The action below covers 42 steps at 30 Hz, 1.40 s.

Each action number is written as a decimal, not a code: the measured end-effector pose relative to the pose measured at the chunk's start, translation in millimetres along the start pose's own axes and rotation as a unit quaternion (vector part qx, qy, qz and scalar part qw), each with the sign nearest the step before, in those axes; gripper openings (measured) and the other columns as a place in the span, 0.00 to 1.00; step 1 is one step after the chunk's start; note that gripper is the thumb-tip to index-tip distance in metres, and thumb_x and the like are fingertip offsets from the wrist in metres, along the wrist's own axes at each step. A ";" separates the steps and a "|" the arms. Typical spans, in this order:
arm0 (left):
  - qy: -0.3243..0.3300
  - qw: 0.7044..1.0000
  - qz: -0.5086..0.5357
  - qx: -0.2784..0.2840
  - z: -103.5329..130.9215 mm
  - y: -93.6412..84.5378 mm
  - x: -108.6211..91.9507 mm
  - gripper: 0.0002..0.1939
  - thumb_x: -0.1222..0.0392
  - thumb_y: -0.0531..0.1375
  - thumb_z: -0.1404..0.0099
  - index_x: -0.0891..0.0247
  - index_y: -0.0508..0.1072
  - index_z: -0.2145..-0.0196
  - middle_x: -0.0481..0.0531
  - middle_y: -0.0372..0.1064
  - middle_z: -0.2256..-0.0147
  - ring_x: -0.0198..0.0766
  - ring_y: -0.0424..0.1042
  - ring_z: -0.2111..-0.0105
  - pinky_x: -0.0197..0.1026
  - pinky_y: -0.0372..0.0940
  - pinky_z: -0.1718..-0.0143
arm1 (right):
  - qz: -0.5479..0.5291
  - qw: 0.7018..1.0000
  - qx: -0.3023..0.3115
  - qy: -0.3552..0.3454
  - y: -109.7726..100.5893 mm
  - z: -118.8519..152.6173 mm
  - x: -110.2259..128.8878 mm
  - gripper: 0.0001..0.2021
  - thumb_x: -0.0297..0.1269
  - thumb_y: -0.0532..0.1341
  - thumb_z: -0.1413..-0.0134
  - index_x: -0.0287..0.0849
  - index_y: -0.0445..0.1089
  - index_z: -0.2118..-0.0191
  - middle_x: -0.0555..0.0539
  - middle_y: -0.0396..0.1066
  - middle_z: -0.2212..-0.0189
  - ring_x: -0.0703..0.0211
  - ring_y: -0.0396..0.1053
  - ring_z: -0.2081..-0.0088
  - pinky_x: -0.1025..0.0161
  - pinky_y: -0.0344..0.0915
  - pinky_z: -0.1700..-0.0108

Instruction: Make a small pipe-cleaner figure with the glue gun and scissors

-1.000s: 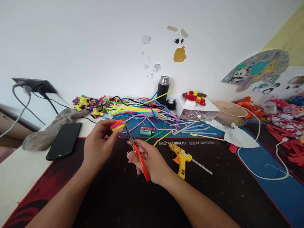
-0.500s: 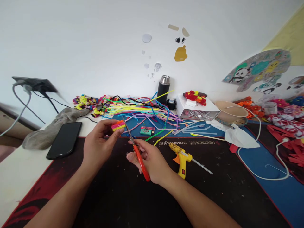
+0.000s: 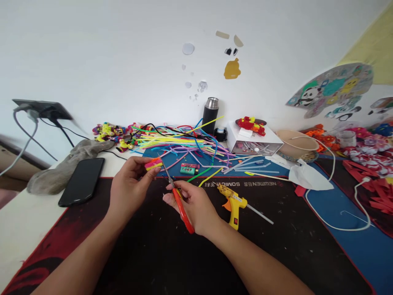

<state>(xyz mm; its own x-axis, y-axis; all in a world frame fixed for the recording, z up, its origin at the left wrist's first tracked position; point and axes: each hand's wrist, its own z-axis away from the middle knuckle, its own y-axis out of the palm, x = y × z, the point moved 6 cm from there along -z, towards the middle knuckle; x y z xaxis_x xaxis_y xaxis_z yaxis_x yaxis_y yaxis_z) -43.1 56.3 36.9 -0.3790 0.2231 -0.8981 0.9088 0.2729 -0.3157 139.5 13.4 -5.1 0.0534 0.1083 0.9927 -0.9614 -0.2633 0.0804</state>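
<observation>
My left hand (image 3: 130, 184) pinches a small fuzzy pipe-cleaner piece (image 3: 154, 164) in pink, yellow and orange stripes between thumb and fingers. Red-handled scissors (image 3: 183, 211) are gripped in my right hand (image 3: 199, 209). Their blades point up and away, with the tips right beside the striped piece's right end; whether they touch it I cannot tell. Both hands hover above the dark desk mat (image 3: 147, 254). To the right of my right hand lies a yellow glue gun (image 3: 235, 205) with a clear glue stick in its back.
Behind my hands spreads a pile of coloured pipe cleaners (image 3: 181, 141), with a black thermos (image 3: 210, 116) beyond it. A phone (image 3: 81, 181) lies at left. A white drawer box (image 3: 254, 141), a beige bowl (image 3: 297, 142) and a white cable (image 3: 333, 227) are at right.
The view has shifted very slightly. Both hands keep nearly the same place, the striped piece and scissors still close together, with the piece turned a little.
</observation>
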 end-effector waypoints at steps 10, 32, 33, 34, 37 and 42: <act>-0.015 0.999 0.035 0.012 -0.8 7.1 6.1 0.19 0.46 0.72 0.39 0.58 0.74 0.57 0.49 0.79 0.67 0.43 0.78 0.70 0.43 0.71 0.67 | 0.069 0.997 -0.019 -0.031 -1.0 -2.2 -5.9 0.15 0.48 0.73 0.40 0.43 0.78 0.55 0.52 0.74 0.69 0.61 0.68 0.69 0.65 0.63 0.66; -0.016 0.999 -0.024 0.030 -0.3 8.8 3.1 0.16 0.45 0.69 0.38 0.57 0.75 0.59 0.52 0.83 0.64 0.47 0.81 0.65 0.45 0.72 0.64 | 0.173 0.983 -0.050 -0.036 0.9 -2.8 -7.2 0.04 0.33 0.65 0.37 0.42 0.78 0.61 0.50 0.76 0.70 0.61 0.70 0.71 0.65 0.64 0.65; -0.020 0.999 -0.014 0.034 -0.7 9.3 3.1 0.17 0.45 0.69 0.38 0.57 0.75 0.59 0.52 0.83 0.64 0.47 0.81 0.66 0.45 0.72 0.65 | 0.175 0.983 -0.051 -0.036 0.8 -2.8 -7.6 0.04 0.33 0.64 0.37 0.42 0.77 0.61 0.51 0.75 0.71 0.62 0.69 0.71 0.65 0.63 0.65; -0.024 0.999 -0.004 0.039 -1.2 10.2 3.4 0.17 0.45 0.69 0.38 0.57 0.74 0.59 0.52 0.83 0.65 0.46 0.80 0.67 0.44 0.72 0.65 | 0.178 0.982 -0.052 -0.034 0.7 -2.8 -8.3 0.04 0.32 0.64 0.37 0.42 0.77 0.62 0.51 0.74 0.71 0.62 0.68 0.72 0.65 0.63 0.65; -0.034 0.998 0.015 0.049 -2.0 11.9 5.9 0.18 0.44 0.70 0.39 0.58 0.74 0.59 0.51 0.82 0.65 0.45 0.79 0.68 0.44 0.72 0.66 | 0.176 0.982 -0.054 -0.031 1.2 -2.5 -10.2 0.04 0.30 0.63 0.37 0.42 0.77 0.63 0.52 0.74 0.72 0.63 0.67 0.72 0.66 0.63 0.65; -0.034 0.998 0.009 0.051 -2.1 11.8 10.0 0.20 0.42 0.71 0.39 0.58 0.75 0.58 0.52 0.81 0.65 0.46 0.79 0.67 0.44 0.71 0.65 | 0.167 0.984 -0.055 -0.018 2.3 -1.7 -10.3 0.05 0.30 0.63 0.37 0.41 0.76 0.64 0.53 0.72 0.73 0.64 0.65 0.73 0.67 0.61 0.68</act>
<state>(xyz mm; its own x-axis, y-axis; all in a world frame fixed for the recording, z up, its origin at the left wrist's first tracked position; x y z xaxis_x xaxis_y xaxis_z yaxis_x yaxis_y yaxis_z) -36.6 63.8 24.9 -0.3526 0.1628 -0.9215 0.9298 0.1717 -0.3254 136.3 13.3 -15.3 -0.2632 -0.0007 0.9647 -0.9503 -0.1720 -0.2594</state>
